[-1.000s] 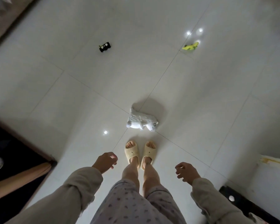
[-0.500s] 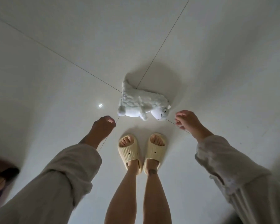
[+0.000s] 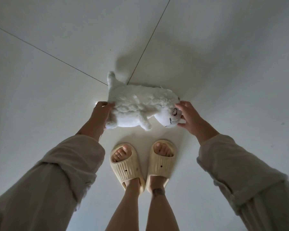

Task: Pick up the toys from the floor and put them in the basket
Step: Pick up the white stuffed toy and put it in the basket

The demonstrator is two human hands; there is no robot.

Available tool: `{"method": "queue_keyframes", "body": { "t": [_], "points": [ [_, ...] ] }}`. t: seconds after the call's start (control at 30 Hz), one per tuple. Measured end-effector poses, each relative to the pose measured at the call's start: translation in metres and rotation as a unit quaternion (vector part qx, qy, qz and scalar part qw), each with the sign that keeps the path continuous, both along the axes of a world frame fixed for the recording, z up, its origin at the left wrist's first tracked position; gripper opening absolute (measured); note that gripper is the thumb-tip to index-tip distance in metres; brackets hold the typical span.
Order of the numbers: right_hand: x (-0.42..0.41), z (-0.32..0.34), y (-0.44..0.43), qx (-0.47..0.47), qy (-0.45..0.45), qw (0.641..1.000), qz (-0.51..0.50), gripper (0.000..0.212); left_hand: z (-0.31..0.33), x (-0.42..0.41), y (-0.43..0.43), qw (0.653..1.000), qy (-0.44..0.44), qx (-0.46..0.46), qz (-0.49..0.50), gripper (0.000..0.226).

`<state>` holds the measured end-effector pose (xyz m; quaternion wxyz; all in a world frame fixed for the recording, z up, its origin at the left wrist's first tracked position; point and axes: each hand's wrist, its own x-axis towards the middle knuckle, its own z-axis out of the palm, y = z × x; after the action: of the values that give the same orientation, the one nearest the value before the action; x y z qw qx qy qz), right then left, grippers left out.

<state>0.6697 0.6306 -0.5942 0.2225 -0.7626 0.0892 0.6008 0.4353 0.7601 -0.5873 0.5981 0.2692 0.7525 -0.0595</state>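
A white plush animal toy [image 3: 137, 105] lies on its side on the pale tiled floor, just ahead of my feet. Its head with a stitched face points right and its rear points left. My left hand [image 3: 101, 115] is wrapped around the toy's rear end, thumb on top. My right hand [image 3: 188, 117] cups the toy's head, fingers spread against it. The toy still rests on the floor between both hands. No basket is in view.
My two feet in cream slide sandals [image 3: 126, 165] stand close behind the toy. Dark grout lines [image 3: 147, 42] cross the white floor tiles around it.
I have bent lower, so the toy looks larger. Both hands moved forward from beside my legs and closed onto the toy's two ends. The black and yellow toys left the view.
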Motion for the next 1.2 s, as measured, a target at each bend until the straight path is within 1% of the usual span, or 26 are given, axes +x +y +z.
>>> {"method": "queue_keyframes", "body": {
  "t": [0.07,0.17,0.3,0.37,0.43,0.5,0.6,0.67,0.77,0.83,0.93,1.07,1.2],
  "points": [
    [-0.005,0.037,-0.007,-0.012,-0.007,1.0,-0.002,0.043,0.033,-0.011,-0.007,1.0,-0.008,-0.019,0.01,0.04],
    [-0.014,0.114,-0.024,-0.01,-0.02,1.0,-0.01,0.036,0.108,-0.026,-0.019,0.999,-0.029,-0.016,0.034,0.039],
    [-0.025,0.241,-0.05,0.005,-0.059,0.998,0.005,0.03,0.243,-0.044,-0.038,0.997,-0.076,-0.006,0.034,0.03],
    [-0.027,0.309,-0.06,0.015,-0.068,0.997,0.015,0.025,0.313,-0.054,-0.049,0.995,-0.101,0.011,0.01,0.029],
    [-0.027,0.377,-0.068,0.03,-0.075,0.996,0.022,0.021,0.378,-0.06,-0.06,0.993,-0.117,0.013,0.002,0.022],
    [-0.028,0.441,-0.073,0.057,-0.089,0.994,0.022,0.023,0.439,-0.064,-0.066,0.991,-0.133,0.005,0.032,0.014],
    [-0.033,0.521,-0.077,0.097,-0.118,0.987,0.038,0.025,0.512,-0.066,-0.069,0.988,-0.144,0.031,0.046,0.015],
    [-0.038,0.562,-0.08,0.12,-0.128,0.984,0.04,0.025,0.551,-0.069,-0.068,0.985,-0.154,0.063,0.049,0.013],
    [-0.043,0.61,-0.084,0.151,-0.13,0.98,0.019,0.021,0.596,-0.073,-0.068,0.978,-0.176,0.101,0.048,0.008],
    [-0.044,0.635,-0.087,0.169,-0.135,0.976,0.008,0.021,0.619,-0.078,-0.072,0.973,-0.199,0.109,0.037,0.006],
    [-0.042,0.664,-0.089,0.194,-0.142,0.97,-0.01,0.024,0.642,-0.087,-0.081,0.965,-0.239,0.109,0.023,0.009],
    [-0.038,0.685,-0.091,0.247,-0.142,0.958,-0.033,0.022,0.656,-0.099,-0.09,0.954,-0.271,0.122,0.034,0.014],
    [-0.042,0.685,-0.089,0.275,-0.106,0.955,-0.028,0.024,0.66,-0.105,-0.084,0.947,-0.283,0.148,0.042,0.014]
  ]
}}
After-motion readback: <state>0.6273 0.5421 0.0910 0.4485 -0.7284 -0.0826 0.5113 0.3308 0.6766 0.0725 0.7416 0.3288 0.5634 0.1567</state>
